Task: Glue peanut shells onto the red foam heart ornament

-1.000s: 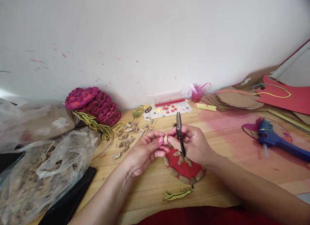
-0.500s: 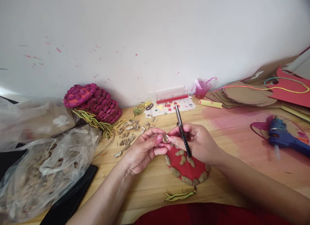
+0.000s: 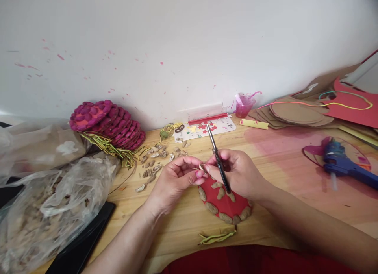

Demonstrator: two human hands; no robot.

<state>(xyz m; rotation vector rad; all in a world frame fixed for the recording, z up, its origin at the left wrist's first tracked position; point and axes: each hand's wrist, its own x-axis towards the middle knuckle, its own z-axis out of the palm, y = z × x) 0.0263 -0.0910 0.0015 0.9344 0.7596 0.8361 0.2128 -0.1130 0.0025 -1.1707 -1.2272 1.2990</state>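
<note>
My left hand (image 3: 174,181) and my right hand (image 3: 236,173) meet above a red disc (image 3: 226,203) that lies on the wooden table (image 3: 280,167). Peanut shells are stuck along the disc's rim and middle. Both hands pinch a small peanut shell (image 3: 202,167) between their fingertips. My right hand also grips closed black scissors (image 3: 217,158), blades pointing up and away towards the wall. A short bundle of yellow-green yarn (image 3: 217,237) lies just in front of the disc.
Loose peanut shells (image 3: 153,165) lie beyond my left hand. Stacked magenta discs (image 3: 109,124) with yarn tassels lean at the wall. Plastic bags (image 3: 50,203) fill the left edge. A star sheet (image 3: 203,129), pink cup (image 3: 242,104), cardboard rounds (image 3: 295,114) and blue glue gun (image 3: 345,165) sit right.
The scissors have tilted further left, tips leaning towards the wall. Both hands stay pinched on the shell over the disc; the camera has shifted slightly.
</note>
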